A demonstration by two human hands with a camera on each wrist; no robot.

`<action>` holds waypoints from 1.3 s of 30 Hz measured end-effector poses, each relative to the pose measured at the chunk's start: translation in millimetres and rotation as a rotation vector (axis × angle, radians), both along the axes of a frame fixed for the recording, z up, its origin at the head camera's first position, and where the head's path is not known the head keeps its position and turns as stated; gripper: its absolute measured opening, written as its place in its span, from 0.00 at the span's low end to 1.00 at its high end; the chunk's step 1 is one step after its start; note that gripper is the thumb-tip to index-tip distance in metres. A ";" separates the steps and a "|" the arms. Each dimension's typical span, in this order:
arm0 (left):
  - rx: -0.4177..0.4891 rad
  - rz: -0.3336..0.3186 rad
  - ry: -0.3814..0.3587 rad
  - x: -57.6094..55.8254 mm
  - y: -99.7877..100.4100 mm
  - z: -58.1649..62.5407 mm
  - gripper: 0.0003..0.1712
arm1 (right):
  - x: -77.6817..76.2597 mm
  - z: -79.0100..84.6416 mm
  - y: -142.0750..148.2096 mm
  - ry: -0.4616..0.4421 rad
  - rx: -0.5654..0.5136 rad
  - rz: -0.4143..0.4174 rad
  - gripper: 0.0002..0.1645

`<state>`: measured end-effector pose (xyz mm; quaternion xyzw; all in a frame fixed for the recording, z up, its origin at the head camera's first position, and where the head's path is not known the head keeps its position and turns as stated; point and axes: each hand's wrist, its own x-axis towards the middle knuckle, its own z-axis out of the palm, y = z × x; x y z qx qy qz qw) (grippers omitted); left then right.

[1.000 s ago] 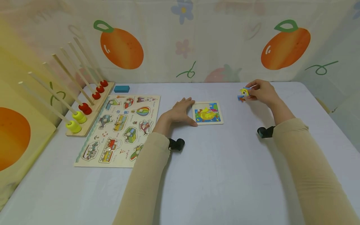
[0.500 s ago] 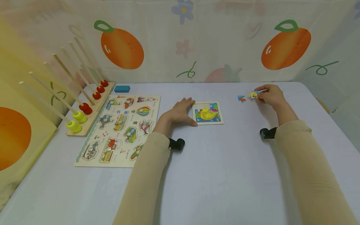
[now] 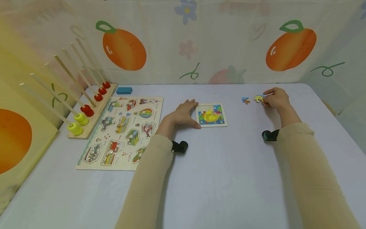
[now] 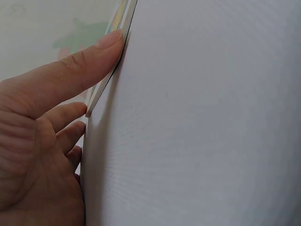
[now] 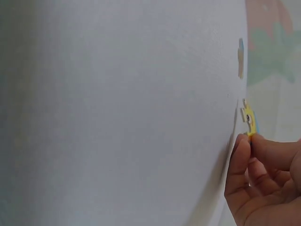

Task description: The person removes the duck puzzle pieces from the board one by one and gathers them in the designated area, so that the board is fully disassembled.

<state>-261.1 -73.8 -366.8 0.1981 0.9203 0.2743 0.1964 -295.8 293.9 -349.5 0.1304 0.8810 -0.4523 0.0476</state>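
Observation:
In the head view a small jigsaw puzzle (image 3: 211, 116) with a yellow bird picture lies flat in a pale wooden frame. My left hand (image 3: 183, 115) lies spread along its left side. The thumb touches the frame's near edge, also seen in the left wrist view, and another fingertip meets the corner. To the right, my right hand (image 3: 276, 98) pinches a yellow and blue puzzle piece (image 3: 259, 98) between thumb and fingers. The right wrist view shows an eye printed on that puzzle piece (image 5: 249, 117). Left of it, a blue and orange-brown puzzle piece (image 3: 245, 100) lies on the table.
A wooden peg board (image 3: 123, 132) with vehicle pictures lies on the left, partly behind my left forearm. Beyond it stands a counting rack (image 3: 92, 116) with tall rods and red and yellow beads. A blue block (image 3: 124, 90) sits near the back edge, before a fruit-print cloth.
My right hand has drawn the yellow and blue puzzle piece rightward, away from the blue and orange-brown one, and turned it. My left hand has stayed at the frame.

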 end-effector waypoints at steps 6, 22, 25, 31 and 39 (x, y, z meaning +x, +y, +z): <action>-0.009 -0.008 0.010 0.3 0.4 1.3 0.60 | -1.8 -0.8 -1.7 -0.020 0.000 -0.019 0.24; -0.002 0.003 0.013 0.0 0.5 -1.6 0.59 | -3.0 -4.4 0.9 -0.030 0.055 0.014 0.28; -0.003 0.005 0.014 0.2 0.6 -1.7 0.59 | -3.7 -4.4 1.0 -0.035 0.061 0.017 0.28; -0.005 0.008 0.018 -0.6 0.1 -3.5 0.59 | -2.1 -2.3 -1.1 -0.041 0.080 0.019 0.27; 0.000 0.011 0.013 0.4 -0.1 -2.8 0.59 | -2.2 -1.7 -1.1 -0.040 0.104 0.010 0.28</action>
